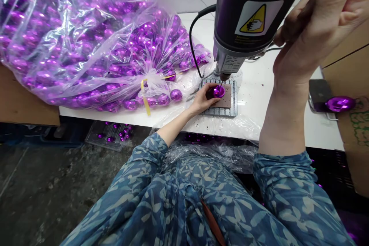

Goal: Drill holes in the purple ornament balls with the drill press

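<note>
Under the black drill press (pixel 248 11), my left hand (pixel 203 99) holds a shiny purple faceted ball (pixel 219 91) between thumb and fingers. The ball rests on a brown board (pixel 226 102) lying on the slotted metal base (pixel 234 110). The drill bit (pixel 221 83) points down at the top of the ball, touching it or very close. My right hand (pixel 319 19) is raised at the right side of the drill's housing, its fingers curled and partly hidden; what they grip cannot be made out.
A large clear bag (pixel 86 46) of purple balls covers the left of the white table (pixel 323 134), with a loose ball (pixel 176 95) near its tied neck. Another purple ball (pixel 340 103) sits at the right by a cardboard box (pixel 351 123). A black cable (pixel 191 42) loops beside the drill.
</note>
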Demonstrator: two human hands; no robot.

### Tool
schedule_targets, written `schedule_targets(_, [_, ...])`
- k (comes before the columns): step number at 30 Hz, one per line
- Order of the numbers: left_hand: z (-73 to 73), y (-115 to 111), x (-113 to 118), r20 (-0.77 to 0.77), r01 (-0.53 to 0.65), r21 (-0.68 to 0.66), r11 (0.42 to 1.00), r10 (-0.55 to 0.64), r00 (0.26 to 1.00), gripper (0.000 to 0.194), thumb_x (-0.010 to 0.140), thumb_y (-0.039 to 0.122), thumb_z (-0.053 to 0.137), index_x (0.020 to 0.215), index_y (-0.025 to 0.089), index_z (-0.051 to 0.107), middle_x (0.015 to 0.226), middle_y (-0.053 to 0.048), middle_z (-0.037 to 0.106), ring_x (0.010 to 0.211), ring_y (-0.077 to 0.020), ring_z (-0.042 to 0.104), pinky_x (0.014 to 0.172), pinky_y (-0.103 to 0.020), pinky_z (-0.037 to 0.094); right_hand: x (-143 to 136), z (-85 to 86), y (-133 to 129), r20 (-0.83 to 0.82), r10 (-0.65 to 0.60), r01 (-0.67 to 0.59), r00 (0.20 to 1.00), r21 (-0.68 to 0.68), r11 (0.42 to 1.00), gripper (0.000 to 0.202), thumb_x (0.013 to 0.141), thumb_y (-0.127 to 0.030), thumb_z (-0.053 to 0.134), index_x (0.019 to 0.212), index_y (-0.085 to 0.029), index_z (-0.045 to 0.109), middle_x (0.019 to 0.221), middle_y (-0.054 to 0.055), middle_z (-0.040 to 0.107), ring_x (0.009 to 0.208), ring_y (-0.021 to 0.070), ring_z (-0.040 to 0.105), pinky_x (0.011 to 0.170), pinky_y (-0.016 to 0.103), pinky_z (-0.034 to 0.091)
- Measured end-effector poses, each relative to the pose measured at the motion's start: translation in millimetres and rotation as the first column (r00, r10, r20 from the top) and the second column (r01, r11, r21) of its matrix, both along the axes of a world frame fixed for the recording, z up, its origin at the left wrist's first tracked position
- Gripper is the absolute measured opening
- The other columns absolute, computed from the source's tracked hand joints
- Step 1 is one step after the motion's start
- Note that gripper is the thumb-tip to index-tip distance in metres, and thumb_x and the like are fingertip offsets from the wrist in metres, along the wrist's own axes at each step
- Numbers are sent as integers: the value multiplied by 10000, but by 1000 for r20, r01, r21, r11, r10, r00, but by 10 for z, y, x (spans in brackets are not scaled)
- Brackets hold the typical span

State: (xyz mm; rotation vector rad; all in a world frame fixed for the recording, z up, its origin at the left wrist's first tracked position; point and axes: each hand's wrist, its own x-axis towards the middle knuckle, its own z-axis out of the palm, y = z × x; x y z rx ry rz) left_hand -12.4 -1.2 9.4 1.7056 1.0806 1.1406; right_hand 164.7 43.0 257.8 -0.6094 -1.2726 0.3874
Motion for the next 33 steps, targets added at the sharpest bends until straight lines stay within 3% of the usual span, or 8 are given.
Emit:
schedule_targets(4, [14,0,27,-11,-10,-24,1000,10,1000,641,956,435,915,1503,227,655,1542,-180,767,1465,-376,745,1308,-607,583,-15,-3,-22,55,-75,76,996,-19,997,837,701,-1032,418,763,-224,206,579,-61,147,460,30,352,461,220,249])
schedule_targets(10, [35,2,40,9,-13,-22,1000,13,1000,675,932,479,941,1499,248,657,1682,-184,698,1624,-403,650,1405,-636,490,-10,-10,-15,53,-65,64,997,5,998,845,730,-1034,435,752,-213,235,593,-48,129,463,33,337,462,237,237])
schedule_targets(15, [28,-16,55,15,-20,-42,999,21,1000,620,970,484,919,1486,244,670,1504,-151,797,1435,-365,767,1291,-568,593,9,-28,7,44,-75,75,996,-7,997,833,707,-1048,440,779,-233,284,591,-61,162,469,47,369,469,235,267])
schedule_targets(20, [-30,-18,90,36,-55,-56,997,57,998,621,943,425,954,1471,243,684,1456,-137,801,1390,-343,770,1262,-560,608,-71,-54,-156,-31,-58,59,998,6,998,834,740,-1003,542,762,-213,273,533,-85,263,436,37,315,469,254,241])
schedule_targets(24, [-25,-26,96,38,-71,-64,995,74,997,620,928,409,981,1452,245,693,1431,-136,807,1412,-350,751,1274,-580,602,-128,-154,-289,-143,-26,34,989,56,998,854,786,-912,656,725,-172,233,505,-89,276,428,-2,267,480,225,200])
schedule_targets(27, [-12,-32,90,40,-71,-66,995,74,996,624,926,414,990,1446,242,691,1436,-142,804,1410,-348,753,1279,-579,602,-107,-284,-294,-180,-36,52,983,86,995,814,904,-828,704,739,-150,284,529,-93,280,465,-28,306,540,207,220])
schedule_targets(33, [-76,-6,83,59,-52,-42,998,54,997,639,935,448,985,1457,245,676,1448,-144,796,1422,-366,745,1262,-590,606,-4,-494,-246,-167,27,7,986,202,979,790,976,-667,778,702,-176,223,552,-77,124,436,-7,286,455,193,209])
